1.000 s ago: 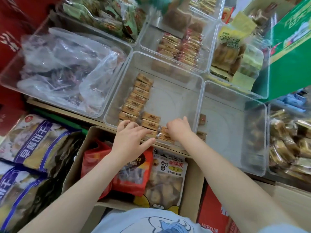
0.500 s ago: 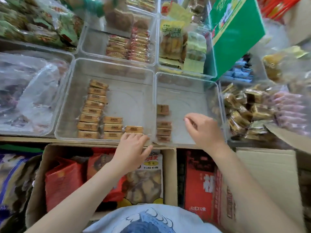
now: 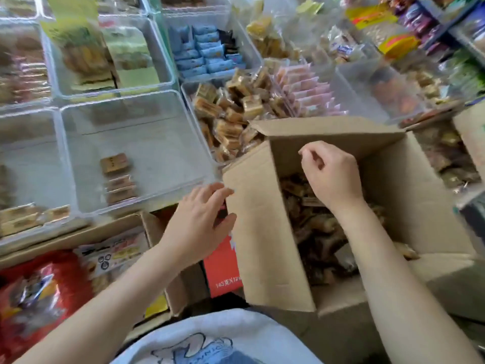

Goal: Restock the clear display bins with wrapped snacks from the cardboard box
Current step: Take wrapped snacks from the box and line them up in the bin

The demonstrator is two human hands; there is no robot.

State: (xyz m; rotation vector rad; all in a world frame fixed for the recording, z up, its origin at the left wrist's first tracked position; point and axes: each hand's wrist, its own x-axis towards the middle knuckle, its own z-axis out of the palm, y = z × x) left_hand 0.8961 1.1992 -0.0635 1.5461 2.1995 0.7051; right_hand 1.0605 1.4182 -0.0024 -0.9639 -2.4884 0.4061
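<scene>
**Both hands at the open cardboard box**

Nearest the camera is the person's pale blue shirt (image 3: pixel 210 340), with both bare forearms reaching forward from it. The cardboard box (image 3: pixel 265 232) stands open just beyond, its flaps spread, and serves as the landmark here.

The left hand (image 3: pixel 199 222) is at the box's left wall near the top corner. Its fingers are spread and fairly straight, the fingertips touching or almost touching the cardboard edge; it holds nothing.

The right hand (image 3: pixel 330 177) hangs over the open top of the box, above the heap of dark wrapped snacks (image 3: pixel 315 227) inside. Its fingers are loosely curled, thumb and forefinger close together; whether anything is pinched between them cannot be told.

Left of the box, low down, sit a red carton (image 3: pixel 223 269) and a second box of bagged goods (image 3: pixel 105 256). Just beyond the box's left corner is a clear bin (image 3: pixel 136 111) holding only a few small brown bars (image 3: pixel 116 174). Behind the box's far flap, another bin (image 3: pixel 189 88) is piled with golden wrapped cakes (image 3: pixel 231 119).
</scene>
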